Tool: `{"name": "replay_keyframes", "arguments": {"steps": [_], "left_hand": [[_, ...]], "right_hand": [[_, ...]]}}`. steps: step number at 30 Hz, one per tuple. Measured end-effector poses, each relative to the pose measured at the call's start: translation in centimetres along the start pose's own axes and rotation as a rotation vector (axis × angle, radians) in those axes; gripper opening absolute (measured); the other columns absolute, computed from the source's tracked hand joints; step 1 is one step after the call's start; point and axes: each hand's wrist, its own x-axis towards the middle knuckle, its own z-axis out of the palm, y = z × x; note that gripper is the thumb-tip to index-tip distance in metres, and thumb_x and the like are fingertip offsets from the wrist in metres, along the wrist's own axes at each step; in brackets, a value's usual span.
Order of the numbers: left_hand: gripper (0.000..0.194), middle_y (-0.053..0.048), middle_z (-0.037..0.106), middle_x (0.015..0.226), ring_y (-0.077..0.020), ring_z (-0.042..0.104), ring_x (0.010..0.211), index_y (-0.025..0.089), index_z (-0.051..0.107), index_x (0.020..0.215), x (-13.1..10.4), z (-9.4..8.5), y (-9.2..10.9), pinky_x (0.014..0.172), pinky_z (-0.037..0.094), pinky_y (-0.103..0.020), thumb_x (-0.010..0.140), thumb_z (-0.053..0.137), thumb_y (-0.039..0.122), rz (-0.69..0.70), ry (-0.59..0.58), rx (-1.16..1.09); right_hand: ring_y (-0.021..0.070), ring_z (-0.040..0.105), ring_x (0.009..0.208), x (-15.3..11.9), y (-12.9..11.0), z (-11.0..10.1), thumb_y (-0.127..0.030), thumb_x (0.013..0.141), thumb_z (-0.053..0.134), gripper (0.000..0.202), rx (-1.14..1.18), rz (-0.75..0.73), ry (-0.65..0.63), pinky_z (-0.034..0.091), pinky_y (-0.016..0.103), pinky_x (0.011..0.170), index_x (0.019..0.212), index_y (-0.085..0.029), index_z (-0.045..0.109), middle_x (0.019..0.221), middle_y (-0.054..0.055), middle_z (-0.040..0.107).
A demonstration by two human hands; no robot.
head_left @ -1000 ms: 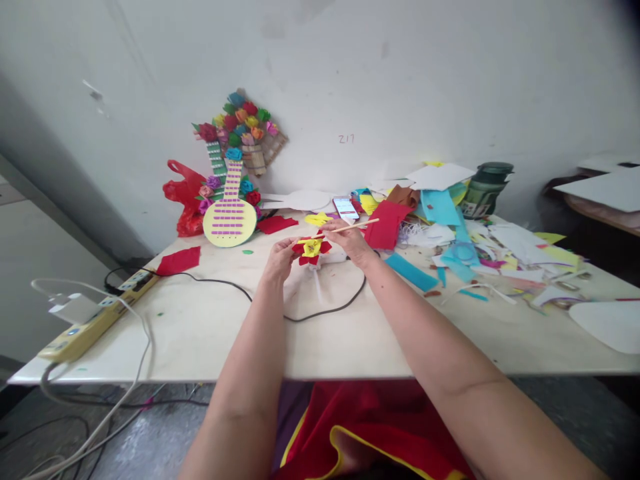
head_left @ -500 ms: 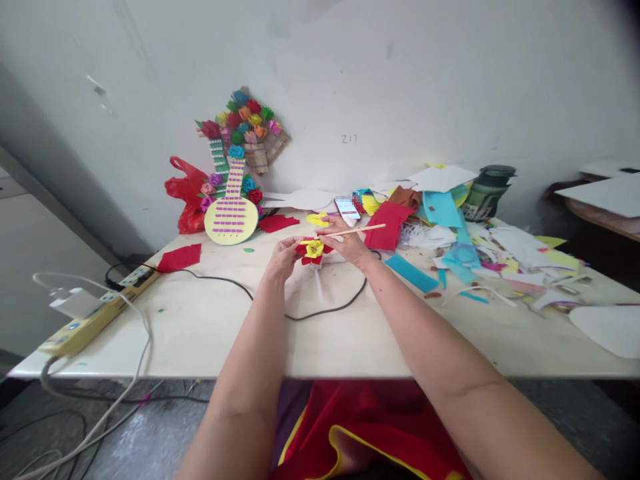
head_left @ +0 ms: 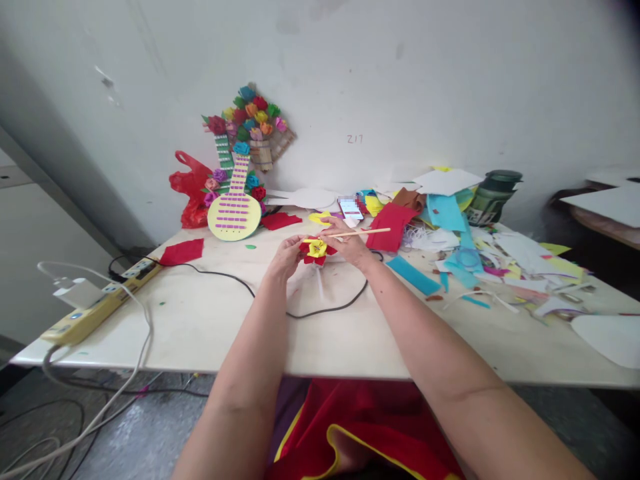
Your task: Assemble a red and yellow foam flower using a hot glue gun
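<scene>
A paper flower (head_left: 317,249) with a yellow middle and red petals is held up over the table in the head view. My left hand (head_left: 289,257) is closed, pinching it at its left edge. On the other side, my right hand (head_left: 349,244) is closed around a thin wooden stick (head_left: 373,231) that points right, and its fingertips reach the flower's right petals. Below the flower shows a narrow white piece (head_left: 320,285); I cannot make out what it is. Just behind the right fingers lies a yellow paper piece (head_left: 318,217).
A paper lute shape (head_left: 234,217), a red bag (head_left: 189,193) and red paper (head_left: 183,253) are at left. A power strip (head_left: 95,310) lies by the left edge, a black cable (head_left: 327,311) crossing the table. Phone (head_left: 351,208), paper scraps (head_left: 414,275) and bottle (head_left: 493,199) are at right.
The whole view has shifted slightly, so the scene sits a little further right. Both hands remain at the flower, which faces the camera a bit more openly; the stick stays in the right hand.
</scene>
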Motion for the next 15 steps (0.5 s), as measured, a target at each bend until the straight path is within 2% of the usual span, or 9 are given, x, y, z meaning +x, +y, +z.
{"name": "replay_keyframes", "arguments": {"steps": [7, 15], "left_hand": [[0.027, -0.002, 0.062, 0.060, -0.0088, 0.054, 0.048, 0.012, 0.065, 0.074, -0.03, 0.27, 0.19, 0.044, 0.036, -0.019, 0.056, 0.077, 0.028, 0.006, -0.013, -0.016], [0.032, -0.004, 0.065, 0.067, -0.0098, 0.056, 0.052, 0.011, 0.067, 0.081, -0.08, 0.39, 0.28, 0.044, 0.037, -0.019, 0.056, 0.078, 0.030, 0.004, -0.010, -0.019]], "right_hand": [[0.0179, 0.057, 0.098, -0.05, -0.60, 0.04, -0.046, 0.077, 0.059, 0.027, 0.014, 0.025, -0.018, 0.040, 0.035, 0.097, 0.088, -0.025, 0.070, 0.094, 0.004, 0.065], [0.0197, 0.050, 0.112, 0.10, -0.91, -0.04, -0.048, 0.076, 0.059, 0.028, -0.002, -0.002, -0.012, 0.039, 0.034, 0.098, 0.085, -0.024, 0.070, 0.104, 0.005, 0.063]]}}
